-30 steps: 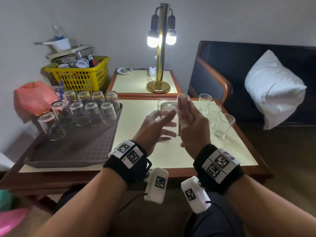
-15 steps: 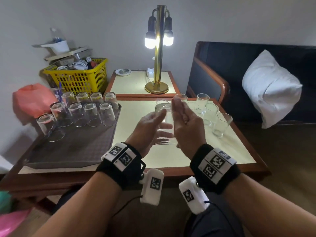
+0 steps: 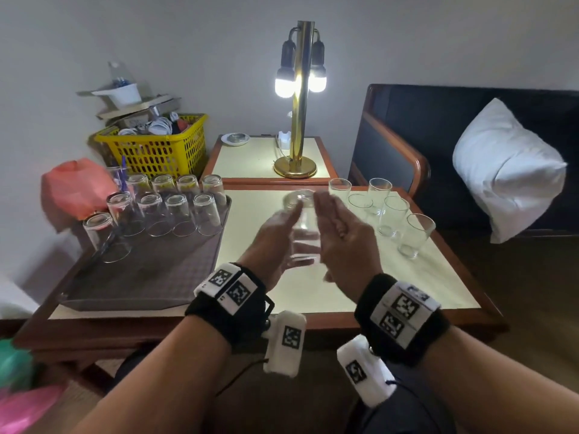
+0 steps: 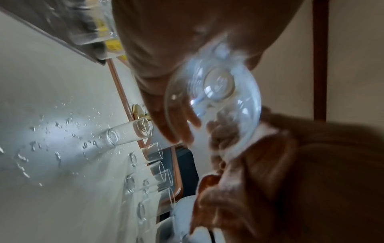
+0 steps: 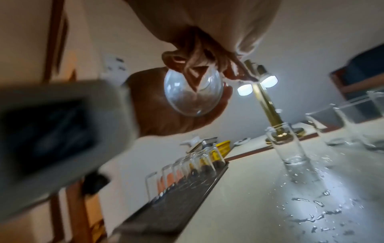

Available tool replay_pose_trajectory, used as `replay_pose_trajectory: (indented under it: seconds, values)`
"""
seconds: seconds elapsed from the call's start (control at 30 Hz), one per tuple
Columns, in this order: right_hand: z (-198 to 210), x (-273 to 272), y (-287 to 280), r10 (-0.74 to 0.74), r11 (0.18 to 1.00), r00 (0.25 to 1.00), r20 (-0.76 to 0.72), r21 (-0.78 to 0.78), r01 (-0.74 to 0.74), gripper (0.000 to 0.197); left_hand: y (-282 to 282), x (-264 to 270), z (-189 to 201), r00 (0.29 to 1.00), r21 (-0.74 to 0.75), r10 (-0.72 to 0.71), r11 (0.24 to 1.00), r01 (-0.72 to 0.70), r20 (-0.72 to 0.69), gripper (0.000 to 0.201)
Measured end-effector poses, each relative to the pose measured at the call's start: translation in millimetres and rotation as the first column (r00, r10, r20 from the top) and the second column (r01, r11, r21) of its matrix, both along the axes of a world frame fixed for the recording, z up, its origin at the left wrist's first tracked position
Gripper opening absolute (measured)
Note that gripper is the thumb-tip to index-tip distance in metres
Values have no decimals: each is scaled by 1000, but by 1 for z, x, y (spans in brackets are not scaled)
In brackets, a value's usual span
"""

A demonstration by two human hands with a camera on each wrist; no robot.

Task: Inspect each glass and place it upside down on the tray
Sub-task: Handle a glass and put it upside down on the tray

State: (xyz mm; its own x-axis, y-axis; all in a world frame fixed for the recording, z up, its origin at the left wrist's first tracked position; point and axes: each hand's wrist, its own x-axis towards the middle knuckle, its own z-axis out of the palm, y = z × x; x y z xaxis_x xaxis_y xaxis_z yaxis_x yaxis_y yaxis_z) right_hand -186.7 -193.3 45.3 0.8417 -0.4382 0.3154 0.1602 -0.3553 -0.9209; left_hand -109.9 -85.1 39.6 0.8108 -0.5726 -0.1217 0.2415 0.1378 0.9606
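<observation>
A: We logged one clear glass [image 3: 303, 227] held off the table [image 3: 260, 214], between both hands, above the middle of the tabletop. Mouth toward us, base away.

B: Agreed. The left hand [image 3: 272, 242] lay along its left side with fingers fairly straight against the wall. The right hand [image 3: 341, 236] flanked the other side; its fingers [image 5: 199, 55] looked bent at the glass in the right wrist view, but blur kept us from calling it a grip.

A: So we could not tell for the right. The tray [image 3: 147, 277]?

B: Dark, textured, at the table's left. We counted about ten upturned glasses [image 3: 178, 214] on its far part, in two rows plus one apart at the left; the near half showed bare mat.

A: To the right, five upright glasses [image 3: 391, 214] stood clustered by the far right corner, well apart from the tray.

B: We noted water droplets [image 5: 315, 217] scattered on the tabletop, near one upright glass.

A: Surroundings: a brass lamp [image 3: 299, 98] lit on the side table behind, a yellow basket [image 3: 156, 148] of clutter left of it, a red bag [image 3: 75, 186] beside the tray, a white pillow [image 3: 507, 170] on the dark sofa.

B: Between the held glass and the tray we saw only open tabletop.
</observation>
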Motion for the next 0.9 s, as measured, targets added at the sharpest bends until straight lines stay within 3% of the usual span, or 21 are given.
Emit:
replay_pose_trajectory:
  seconds: [0.07, 0.17, 0.23, 0.3, 0.37, 0.43, 0.5, 0.57, 0.63, 0.7, 0.77, 0.83, 0.9]
  values:
    - [5, 1, -5, -28, 998, 999, -14, 49, 29, 50, -3, -1, -3, 999, 18, 22, 1000, -23, 38, 68]
    - [2, -7, 9, 47, 998, 999, -13, -50, -47, 51, -2, 1, 1, 989, -51, 150, 987, -150, -1, 64]
    - [2, -3, 5, 22, 999, 1000, -2, -33, -22, 50, -1, 0, 1, 997, -38, 69, 997, -70, -28, 55]
    - [7, 3, -5, -48, 997, 999, -9, 52, 49, 49, -3, -2, -1, 998, 24, 24, 999, -26, 58, 64]
    - [8, 0, 2, -40, 998, 999, -20, 52, 41, 50, -3, 1, 1, 986, 0, 124, 992, -125, 112, 69]
    - [2, -7, 14, 22, 998, 1000, -14, -53, -23, 50, 0, 5, 4, 980, -55, 193, 980, -190, 51, 61]
    - [1, -2, 8, -1, 999, 1000, 11, -55, 2, 49, 4, 5, 4, 996, -35, 87, 996, -87, -11, 49]
    - [6, 6, -3, -60, 997, 998, 8, 40, 60, 48, 3, 5, -1, 999, 32, 4, 999, -6, 43, 47]
    - [5, 3, 0, -18, 999, 1000, -6, 29, 19, 49, 3, 4, 2, 989, 12, 109, 994, -111, 102, 55]
    - [1, -6, 13, 57, 998, 998, -28, -39, -58, 51, 4, 6, 4, 984, -44, 173, 984, -171, 46, 52]
    - [1, -2, 9, 31, 999, 999, -14, -32, -31, 49, 5, 4, 5, 998, -22, 67, 997, -67, -18, 44]
    - [6, 3, -1, -35, 999, 999, -11, 28, 35, 48, 3, 2, -1, 999, 15, 22, 1000, -23, 35, 44]
    - [4, -1, 6, -31, 999, 1000, 0, 18, 31, 48, 3, 4, 0, 979, -29, 184, 983, -182, 92, 55]
